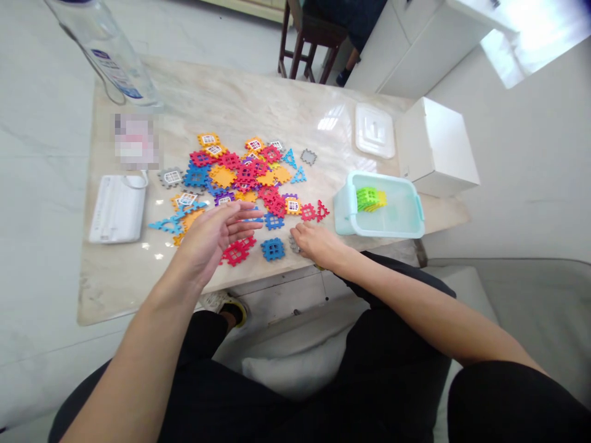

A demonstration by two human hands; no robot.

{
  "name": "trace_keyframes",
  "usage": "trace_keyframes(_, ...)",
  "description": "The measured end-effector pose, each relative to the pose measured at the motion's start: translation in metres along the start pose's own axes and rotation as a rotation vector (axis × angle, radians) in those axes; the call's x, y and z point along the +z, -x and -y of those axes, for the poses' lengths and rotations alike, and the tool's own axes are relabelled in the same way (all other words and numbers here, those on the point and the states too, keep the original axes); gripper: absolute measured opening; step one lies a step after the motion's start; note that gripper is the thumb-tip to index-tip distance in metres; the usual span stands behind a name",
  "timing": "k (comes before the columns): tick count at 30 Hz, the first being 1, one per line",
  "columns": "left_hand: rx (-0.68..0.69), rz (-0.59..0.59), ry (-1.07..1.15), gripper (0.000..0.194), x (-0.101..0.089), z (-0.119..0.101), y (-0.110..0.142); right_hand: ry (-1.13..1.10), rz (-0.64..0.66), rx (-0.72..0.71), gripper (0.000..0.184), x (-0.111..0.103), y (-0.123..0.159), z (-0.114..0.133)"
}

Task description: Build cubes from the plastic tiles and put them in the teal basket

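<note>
A heap of flat plastic building tiles (pixel 240 175) in red, blue, orange, purple and grey lies spread over the marble table (pixel 221 104). My left hand (pixel 217 232) hovers above the near tiles, fingers stretched out, holding nothing. A red tile (pixel 237 251) sits just beneath it. My right hand (pixel 316 242) rests on the table near the front edge, fingers curled on a grey tile (pixel 293 243). A blue square tile (pixel 273 248) lies between the two hands.
A mint-rimmed clear bin (pixel 406 231) at right holds a green and yellow tile block (pixel 369 199). Its lid (pixel 375 130) and a white box (pixel 438 147) lie behind. A white device (pixel 117 209) sits left, a clear bottle (pixel 108 55) far left. A person sits on a wooden stool (pixel 307 46) beyond.
</note>
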State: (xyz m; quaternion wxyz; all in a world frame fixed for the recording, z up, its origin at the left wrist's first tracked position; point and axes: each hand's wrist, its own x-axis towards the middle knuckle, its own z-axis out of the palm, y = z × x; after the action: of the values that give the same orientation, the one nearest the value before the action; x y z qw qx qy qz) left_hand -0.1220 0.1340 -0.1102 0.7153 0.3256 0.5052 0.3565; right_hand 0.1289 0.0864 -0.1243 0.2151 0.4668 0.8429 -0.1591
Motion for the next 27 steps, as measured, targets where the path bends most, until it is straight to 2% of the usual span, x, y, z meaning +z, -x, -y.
trace_keyframes(3, 0.006, -0.003, -0.039, 0.031, 0.003, 0.001, -0.003, -0.041, -0.017, -0.013, 0.033, 0.005, -0.001, -0.006)
trace_keyframes(6, -0.001, -0.003, -0.078, 0.032, 0.009, 0.002, -0.004, -0.194, -0.11, -0.032, 0.037, 0.008, 0.004, -0.018)
trace_keyframes(10, 0.006, 0.047, -0.091, 0.039, 0.021, 0.003, -0.003, -0.479, -0.386, -0.03, 0.055, -0.006, 0.018, -0.032)
trace_keyframes(13, 0.0, 0.16, -0.028, 0.046, 0.03, 0.01, -0.002, -0.597, -0.612, -0.099, 0.059, -0.025, 0.029, -0.032)
trace_keyframes(15, -0.018, 0.244, 0.032, 0.049, 0.037, 0.014, -0.001, -0.635, -0.709, -0.165, 0.06, -0.036, 0.034, -0.027)
trace_keyframes(20, -0.017, 0.373, 0.12, 0.054, 0.047, 0.016, 0.006, -0.634, -0.79, -0.278, 0.061, -0.045, 0.038, -0.017)
trace_keyframes(27, -0.034, 0.398, 0.119, 0.059, 0.042, 0.017, 0.01, -0.61, -0.804, -0.281, 0.063, -0.04, 0.036, -0.01)
